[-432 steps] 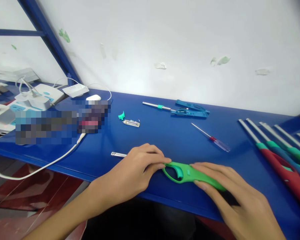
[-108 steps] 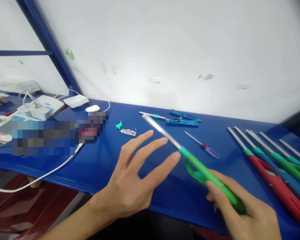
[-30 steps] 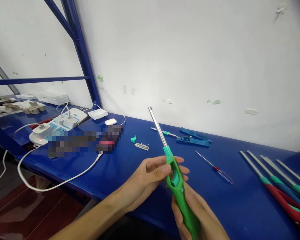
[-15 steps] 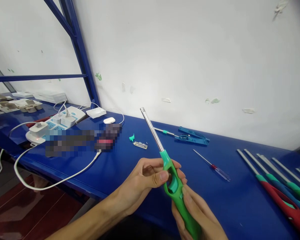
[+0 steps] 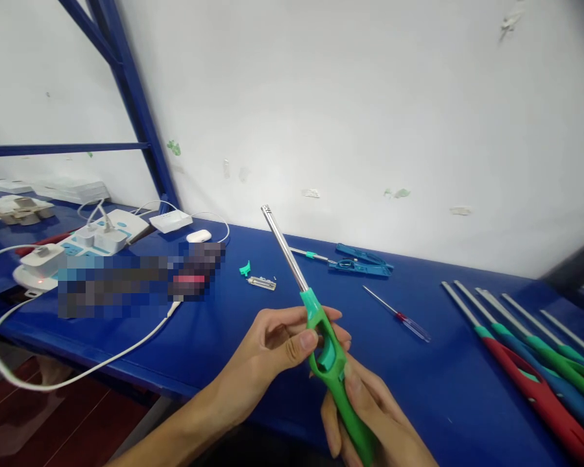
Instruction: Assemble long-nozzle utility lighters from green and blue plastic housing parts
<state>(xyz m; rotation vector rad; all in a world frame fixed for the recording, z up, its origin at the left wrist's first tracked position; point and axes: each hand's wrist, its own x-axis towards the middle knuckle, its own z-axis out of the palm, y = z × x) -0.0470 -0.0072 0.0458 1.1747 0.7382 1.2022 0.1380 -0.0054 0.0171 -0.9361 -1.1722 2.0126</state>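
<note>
A green long-necked lighter (image 5: 339, 389) with a metal tube points up and to the left above the blue table. My left hand (image 5: 277, 347) pinches it near the trigger opening, thumb on the front of the frame. Around the lower handle, my right hand (image 5: 370, 402) is closed, its thumb beside the small switch. Behind the lighter lie an opened blue lighter casing (image 5: 363, 267) and a thin metal rod with a teal collar (image 5: 310, 255). A small teal piece (image 5: 244, 268) and a clear part (image 5: 261, 283) rest left of the tube.
A screwdriver (image 5: 403, 318) lies right of my hands. Several lighters (image 5: 530, 383) are lined up at the right. On the left are a power strip (image 5: 73, 246) with plugs, a white cable (image 5: 126, 353), a white case (image 5: 198, 236) and blurred items. A white wall stands behind.
The view has shifted to the right, so the table items appear further left. Both hands still hold the green lighter in nearly the same way.
</note>
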